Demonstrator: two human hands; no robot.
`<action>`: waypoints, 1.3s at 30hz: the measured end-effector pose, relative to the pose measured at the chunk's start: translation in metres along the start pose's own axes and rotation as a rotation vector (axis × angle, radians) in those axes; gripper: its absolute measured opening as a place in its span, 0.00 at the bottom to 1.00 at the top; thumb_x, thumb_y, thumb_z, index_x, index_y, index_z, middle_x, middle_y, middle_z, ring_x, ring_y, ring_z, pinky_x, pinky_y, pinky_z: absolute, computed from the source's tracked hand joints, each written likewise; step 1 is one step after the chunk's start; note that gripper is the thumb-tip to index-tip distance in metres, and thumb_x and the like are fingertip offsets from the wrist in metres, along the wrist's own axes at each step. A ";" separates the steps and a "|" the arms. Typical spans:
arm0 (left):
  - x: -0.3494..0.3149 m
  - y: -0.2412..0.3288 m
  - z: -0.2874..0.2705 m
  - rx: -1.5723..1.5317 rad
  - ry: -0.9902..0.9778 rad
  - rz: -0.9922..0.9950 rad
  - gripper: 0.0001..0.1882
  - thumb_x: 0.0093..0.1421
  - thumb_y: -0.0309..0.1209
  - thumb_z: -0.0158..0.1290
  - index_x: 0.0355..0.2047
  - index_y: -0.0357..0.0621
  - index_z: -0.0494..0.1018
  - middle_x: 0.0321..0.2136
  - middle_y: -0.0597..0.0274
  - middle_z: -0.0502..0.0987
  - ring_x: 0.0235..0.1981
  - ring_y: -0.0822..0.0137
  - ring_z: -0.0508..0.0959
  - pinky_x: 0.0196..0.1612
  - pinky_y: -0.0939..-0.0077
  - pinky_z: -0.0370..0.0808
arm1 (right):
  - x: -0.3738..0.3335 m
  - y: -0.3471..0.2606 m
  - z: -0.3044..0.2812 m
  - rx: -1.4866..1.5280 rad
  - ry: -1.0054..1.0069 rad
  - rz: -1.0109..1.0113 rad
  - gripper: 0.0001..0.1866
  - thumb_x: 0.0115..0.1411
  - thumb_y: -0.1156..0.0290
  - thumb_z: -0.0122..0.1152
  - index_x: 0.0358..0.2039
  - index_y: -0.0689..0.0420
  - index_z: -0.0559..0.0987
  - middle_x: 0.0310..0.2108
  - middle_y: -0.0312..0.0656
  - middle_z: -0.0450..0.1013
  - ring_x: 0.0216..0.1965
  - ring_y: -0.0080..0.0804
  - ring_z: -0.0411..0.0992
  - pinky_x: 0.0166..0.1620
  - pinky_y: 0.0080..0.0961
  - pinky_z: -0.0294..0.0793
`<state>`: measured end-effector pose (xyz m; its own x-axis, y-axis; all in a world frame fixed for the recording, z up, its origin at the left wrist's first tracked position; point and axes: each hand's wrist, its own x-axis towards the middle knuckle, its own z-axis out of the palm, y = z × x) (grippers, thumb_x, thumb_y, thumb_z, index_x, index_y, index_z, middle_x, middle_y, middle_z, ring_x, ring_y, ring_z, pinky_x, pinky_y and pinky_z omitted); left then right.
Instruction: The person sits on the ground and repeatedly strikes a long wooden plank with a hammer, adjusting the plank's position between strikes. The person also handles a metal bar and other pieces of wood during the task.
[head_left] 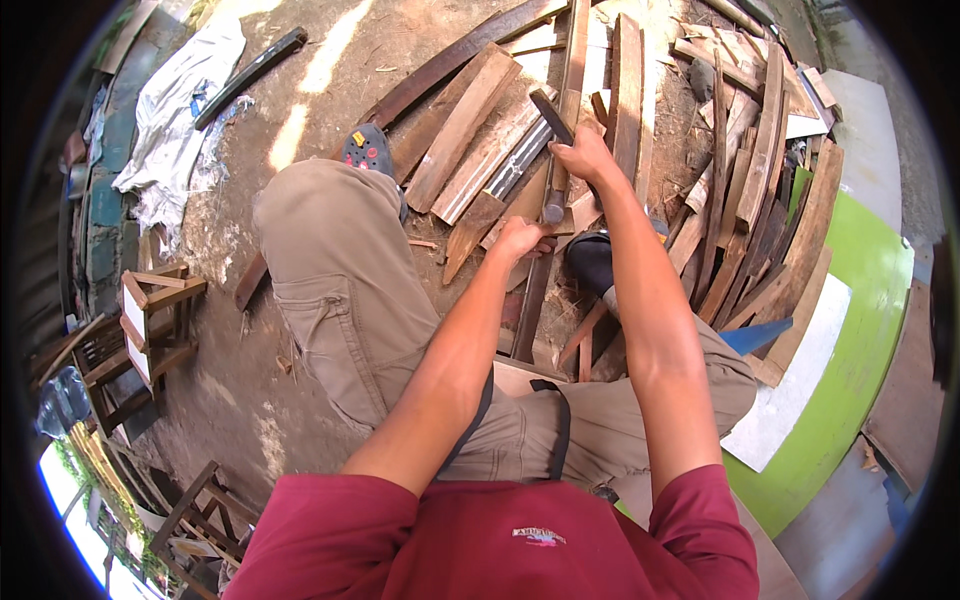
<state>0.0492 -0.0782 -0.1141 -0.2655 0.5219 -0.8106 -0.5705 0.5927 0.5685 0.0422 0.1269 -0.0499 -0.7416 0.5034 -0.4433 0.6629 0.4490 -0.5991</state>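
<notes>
My right hand [585, 157] is closed around a dark tool that looks like a hammer [553, 115], above a long wooden strip [575, 65]. Just below it, a grey cylindrical piece with a round end [553, 207] shows over the strip; whether it belongs to the tool I cannot tell. My left hand [522, 238] is closed by that round end, its fingertips on a short piece of wood [563, 226] lying across the strip. Both forearms reach forward between my bent knees. The strip's near end runs down between my legs.
Loose boards [465, 130] lie fanned out ahead, and a heap of wood offcuts [760, 180] fills the right side. A green panel [840, 330] is at far right. Small wooden frames [150, 330] stand left, with a white cloth [190, 100] and dark bar [250, 78] beyond.
</notes>
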 end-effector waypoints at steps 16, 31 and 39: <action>0.025 -0.028 0.020 0.123 0.180 0.166 0.17 0.60 0.39 0.61 0.35 0.33 0.79 0.27 0.55 0.83 0.25 0.67 0.80 0.32 0.73 0.73 | -0.005 -0.001 -0.020 -0.024 -0.015 -0.024 0.27 0.52 0.55 0.69 0.34 0.72 0.78 0.32 0.62 0.77 0.38 0.51 0.78 0.42 0.40 0.75; 0.016 -0.021 0.031 0.086 0.419 0.054 0.25 0.55 0.48 0.64 0.29 0.32 0.81 0.21 0.54 0.81 0.24 0.65 0.82 0.31 0.69 0.74 | 0.066 0.033 -0.014 -0.074 -0.092 -0.079 0.24 0.52 0.56 0.70 0.39 0.65 0.79 0.29 0.46 0.76 0.33 0.34 0.73 0.41 0.34 0.72; 0.024 -0.026 0.030 -0.021 0.398 0.099 0.18 0.58 0.40 0.61 0.34 0.32 0.79 0.27 0.54 0.83 0.23 0.65 0.82 0.28 0.70 0.75 | -0.005 0.006 -0.029 0.174 0.023 -0.201 0.27 0.58 0.63 0.69 0.53 0.64 0.73 0.42 0.45 0.77 0.43 0.30 0.72 0.49 0.30 0.72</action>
<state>0.0807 -0.0628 -0.1437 -0.5975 0.2950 -0.7456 -0.5417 0.5371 0.6466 0.0526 0.1490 -0.0321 -0.8527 0.4347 -0.2898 0.4735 0.4087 -0.7802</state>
